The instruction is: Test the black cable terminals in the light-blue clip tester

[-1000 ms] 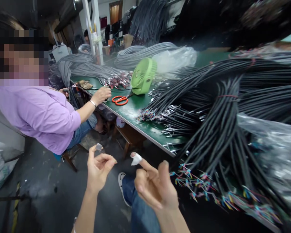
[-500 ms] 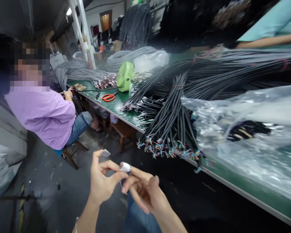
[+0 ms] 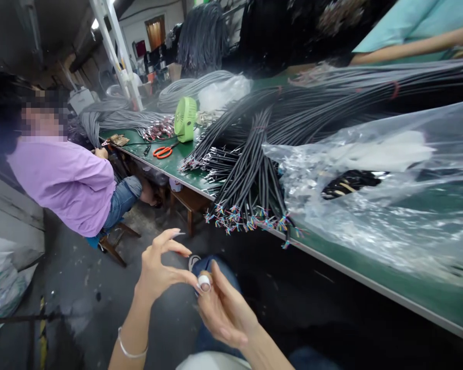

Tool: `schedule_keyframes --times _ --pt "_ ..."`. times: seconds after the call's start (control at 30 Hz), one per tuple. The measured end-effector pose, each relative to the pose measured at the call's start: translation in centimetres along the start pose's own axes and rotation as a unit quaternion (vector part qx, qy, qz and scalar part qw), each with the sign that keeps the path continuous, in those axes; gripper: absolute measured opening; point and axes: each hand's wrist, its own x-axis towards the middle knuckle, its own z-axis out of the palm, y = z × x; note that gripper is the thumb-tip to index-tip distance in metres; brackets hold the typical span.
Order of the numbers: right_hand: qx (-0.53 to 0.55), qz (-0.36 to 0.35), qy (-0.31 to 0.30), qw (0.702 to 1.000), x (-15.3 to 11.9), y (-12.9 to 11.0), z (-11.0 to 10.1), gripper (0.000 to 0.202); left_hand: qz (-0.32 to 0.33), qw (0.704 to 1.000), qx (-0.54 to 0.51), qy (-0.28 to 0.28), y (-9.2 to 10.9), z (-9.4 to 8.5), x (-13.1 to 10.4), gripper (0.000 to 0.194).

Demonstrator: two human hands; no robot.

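My left hand (image 3: 158,267) has its fingers spread. Its thumb tip touches white tape (image 3: 204,281) wrapped round a fingertip of my right hand (image 3: 226,311). A small pale strip (image 3: 179,234), seen edge-on, clings to a fingertip of my left hand. The right hand is half turned up, its thumb raised and its other fingers loosely stretched, with nothing in the palm. Both hands hover above my lap, in front of the bench edge. A silver bangle (image 3: 130,352) circles my left wrist.
Black cable bundles (image 3: 254,159) with stripped coloured wire ends overhang the green bench (image 3: 416,303). Clear plastic bags (image 3: 370,154) lie to the right. A green fan (image 3: 185,119) and orange-handled scissors (image 3: 162,152) stand further back. A person in purple (image 3: 67,180) sits left; another's arm (image 3: 412,47) reaches in top right.
My left index finger and thumb have parted from the taped finger's top, leaving only the thumb touching. The taped finger has bent toward me, and my right hand has opened and turned.
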Motion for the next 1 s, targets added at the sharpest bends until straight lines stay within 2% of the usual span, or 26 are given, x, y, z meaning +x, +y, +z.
schedule_keyframes --times 0.1,0.17,0.23,0.27,0.33,0.4,0.47,0.57,0.63,0.67,0.7,0.77,0.83,1.0 --pt "0.006 -0.007 0.015 1.000 -0.1 -0.4 -0.3 0.043 -0.022 0.998 -0.038 -0.046 -0.3 0.1 0.6 0.052" --pt "0.013 -0.009 0.016 1.000 0.0 -0.7 -0.4 0.043 -0.103 0.989 -0.100 -0.040 -0.3 0.8 0.3 0.059" --pt "0.005 -0.030 0.030 0.999 0.0 -1.0 -0.5 0.046 -0.205 0.961 -0.188 -0.007 0.0 2.0 -0.5 0.072" --pt "-0.017 -0.055 0.047 0.997 0.0 -1.0 -0.4 0.046 -0.237 0.948 -0.212 0.004 0.1 2.6 -1.1 0.073" --pt "-0.104 -0.130 0.094 0.982 -0.2 -1.0 -0.3 0.045 -0.273 0.934 -0.231 0.006 0.6 3.8 -2.3 0.057" --pt "-0.221 -0.209 0.140 0.942 -0.5 -1.0 -0.2 0.042 -0.290 0.927 -0.238 -0.006 0.9 4.8 -3.2 0.046" --pt "-0.322 -0.277 0.179 0.887 -1.1 -1.3 -0.2 0.039 -0.297 0.923 -0.242 -0.012 1.0 5.3 -3.5 0.039" --pt "-0.421 -0.388 0.284 0.769 -2.9 -2.8 0.1 0.024 -0.293 0.924 -0.246 -0.025 1.2 6.0 -2.6 0.030" --pt "-0.455 -0.437 0.351 0.692 -4.2 -4.4 0.5 0.012 -0.285 0.923 -0.254 -0.047 1.5 6.5 -1.8 0.033" --pt "-0.468 -0.439 0.363 0.676 -4.9 -5.3 0.6 0.028 -0.282 0.922 -0.259 -0.060 1.8 6.8 -1.4 0.037" --pt "-0.480 -0.432 0.360 0.673 -5.3 -6.1 0.8 0.043 -0.279 0.920 -0.265 -0.071 2.2 7.0 -1.0 0.041" --pt "-0.501 -0.411 0.334 0.684 -5.9 -7.3 0.9 0.060 -0.274 0.917 -0.274 -0.090 3.0 7.6 -0.5 0.046" --pt "-0.506 -0.426 0.324 0.676 -6.0 -7.6 0.9 0.056 -0.271 0.914 -0.281 -0.111 3.7 8.2 -0.2 0.048" --pt "-0.475 -0.543 0.376 0.582 -6.2 -7.0 0.9 0.027 -0.286 0.899 -0.291 -0.157 4.1 9.8 0.7 0.046"
